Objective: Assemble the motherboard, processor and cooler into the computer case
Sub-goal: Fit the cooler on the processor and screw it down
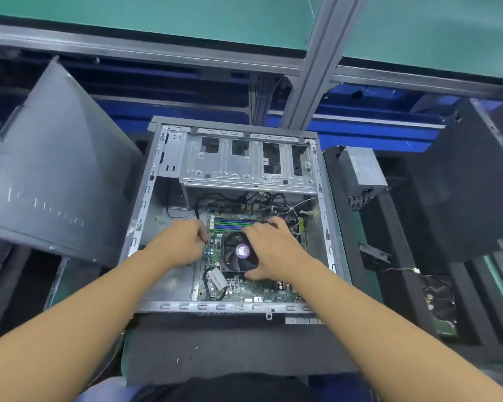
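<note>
Far left, a dark grey side panel leans tilted, off the case, faint lettering on its face. Centre, the computer case lies on its side, open face up, on a black foam mat. Silver drive cage across the far end of the case, a tangle of black and white wires just below it. Motherboard sits inside the case, flat on the floor of it, toward the right and near side, with bare metal case floor to its left. Left hand comes in from the left, knuckles up, fingers curled down with tips at the left edge of the motherboard; whether it pinches that edge or only presses on it, cannot tell. Blue and green memory slots run along the far part of the board, between the two hands. Cooler, a black fan with a purple hub sticker, sits on the middle of the board. A black cable loop with a grey tag lies near its left front corner. Right hand is spread wide over the right side of the cooler, fingers reaching over the far edge, thumb hooked on the near edge, gripping it. Right of the case, a grey power supply lies outside it on a black surface. Far right, another dark case stands tilted, with a further green circuit board lying low beside it.
</note>
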`<act>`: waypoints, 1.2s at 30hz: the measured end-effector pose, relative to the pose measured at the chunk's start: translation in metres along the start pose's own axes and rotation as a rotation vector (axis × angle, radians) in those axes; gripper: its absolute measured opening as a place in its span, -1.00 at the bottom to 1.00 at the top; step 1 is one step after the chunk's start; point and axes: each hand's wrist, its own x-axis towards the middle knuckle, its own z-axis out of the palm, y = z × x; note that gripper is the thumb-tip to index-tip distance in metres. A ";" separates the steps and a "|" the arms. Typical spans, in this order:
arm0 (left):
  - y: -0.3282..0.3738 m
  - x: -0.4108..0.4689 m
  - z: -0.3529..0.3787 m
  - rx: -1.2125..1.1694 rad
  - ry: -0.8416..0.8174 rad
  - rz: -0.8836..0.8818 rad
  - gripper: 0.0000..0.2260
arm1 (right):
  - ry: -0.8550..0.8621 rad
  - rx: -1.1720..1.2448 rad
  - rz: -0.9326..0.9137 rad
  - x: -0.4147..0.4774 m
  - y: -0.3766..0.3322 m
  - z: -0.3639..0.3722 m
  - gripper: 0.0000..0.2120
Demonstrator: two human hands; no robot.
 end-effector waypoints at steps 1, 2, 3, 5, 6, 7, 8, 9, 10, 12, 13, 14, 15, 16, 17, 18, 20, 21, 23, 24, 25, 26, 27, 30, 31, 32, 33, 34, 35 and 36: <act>0.002 -0.004 0.001 -0.031 -0.041 0.019 -0.89 | 0.001 -0.006 -0.001 0.002 0.001 0.000 -0.17; 0.004 -0.008 0.003 -0.055 -0.082 0.031 -0.95 | 0.001 -0.005 0.002 0.002 0.002 0.001 -0.16; 0.005 -0.010 0.005 -0.063 -0.104 0.032 -0.91 | 0.004 0.006 0.006 0.002 0.003 0.002 -0.14; 0.007 -0.012 0.007 -0.092 -0.137 -0.006 -0.76 | 0.011 0.043 0.007 0.000 0.004 0.004 -0.12; 0.007 -0.014 0.007 -0.149 -0.165 -0.051 -0.69 | 0.011 0.055 0.002 -0.001 0.005 0.005 -0.10; 0.008 -0.016 0.008 -0.240 -0.211 -0.104 -0.63 | 0.012 0.059 -0.004 -0.002 0.006 0.005 -0.09; 0.008 -0.019 0.010 -0.341 -0.266 -0.147 -0.59 | 0.017 0.058 -0.006 -0.002 0.006 0.005 -0.08; 0.007 -0.021 0.013 -0.420 -0.318 -0.168 -0.57 | 0.024 0.054 -0.005 -0.002 0.006 0.005 -0.07; 0.006 -0.022 0.014 -0.479 -0.352 -0.175 -0.57 | 0.031 0.053 -0.004 -0.003 0.007 0.005 -0.06; 0.002 -0.023 0.017 -0.543 -0.378 -0.175 -0.64 | 0.036 0.065 0.001 -0.004 0.007 0.006 -0.05; 0.001 -0.023 0.016 -0.521 -0.385 -0.161 -0.70 | 0.039 0.073 0.004 -0.005 0.007 0.006 -0.05; 0.001 -0.023 0.015 -0.459 -0.394 -0.138 -0.73 | 0.040 0.080 0.007 -0.006 0.008 0.007 -0.05; 0.000 -0.024 0.013 -0.373 -0.403 -0.116 -0.70 | 0.039 0.085 0.007 -0.006 0.008 0.007 -0.05; -0.002 -0.024 0.012 -0.289 -0.424 -0.095 -0.68 | 0.037 0.086 0.007 -0.007 0.008 0.006 -0.04; -0.004 -0.025 0.012 -0.210 -0.457 -0.072 -0.71 | 0.037 0.083 0.005 -0.008 0.008 0.006 -0.04; -0.005 -0.026 0.013 -0.142 -0.486 -0.050 -0.77 | 0.038 0.079 0.004 -0.008 0.008 0.006 -0.04; -0.008 -0.028 0.015 -0.071 -0.491 -0.047 -0.90 | 0.036 0.073 0.001 -0.010 0.008 0.006 -0.03; -0.008 -0.028 0.016 -0.053 -0.473 -0.060 -0.91 | 0.039 0.073 -0.001 -0.010 0.009 0.006 -0.03; -0.006 -0.029 0.017 -0.010 -0.437 -0.093 -0.87 | 0.040 0.074 -0.004 -0.011 0.009 0.006 -0.03; -0.005 -0.029 0.016 0.012 -0.424 -0.111 -0.82 | 0.033 0.072 -0.007 -0.011 0.008 0.006 -0.03; -0.005 -0.029 0.016 0.045 -0.411 -0.119 -0.76 | 0.030 0.069 -0.009 -0.011 0.008 0.006 -0.03; -0.005 -0.030 0.015 0.081 -0.401 -0.118 -0.69 | 0.031 0.067 -0.009 -0.011 0.008 0.006 -0.03; -0.004 -0.030 0.013 0.104 -0.392 -0.114 -0.64 | 0.032 0.068 -0.008 -0.012 0.007 0.006 -0.03; -0.002 -0.029 0.011 0.158 -0.289 -0.060 -0.59 | 0.031 0.070 -0.010 -0.011 0.007 0.007 -0.03; 0.001 -0.027 0.011 0.161 -0.222 -0.024 -0.58 | 0.032 0.069 -0.009 -0.011 0.007 0.007 -0.02; 0.004 -0.025 0.010 0.138 -0.152 0.005 -0.56 | 0.028 0.068 -0.008 -0.011 0.007 0.007 -0.02; 0.007 -0.023 0.008 0.107 -0.088 0.028 -0.55 | 0.027 0.066 -0.009 -0.010 0.006 0.007 -0.02; 0.010 -0.021 0.006 0.098 -0.035 0.058 -0.54 | 0.027 0.064 -0.009 -0.010 0.006 0.008 -0.03; 0.013 -0.019 0.004 0.122 -0.005 0.100 -0.52 | 0.027 0.061 -0.009 -0.010 0.006 0.008 -0.03; 0.016 -0.017 0.003 0.161 0.004 0.150 -0.50 | 0.026 0.051 -0.008 -0.011 0.005 0.007 -0.03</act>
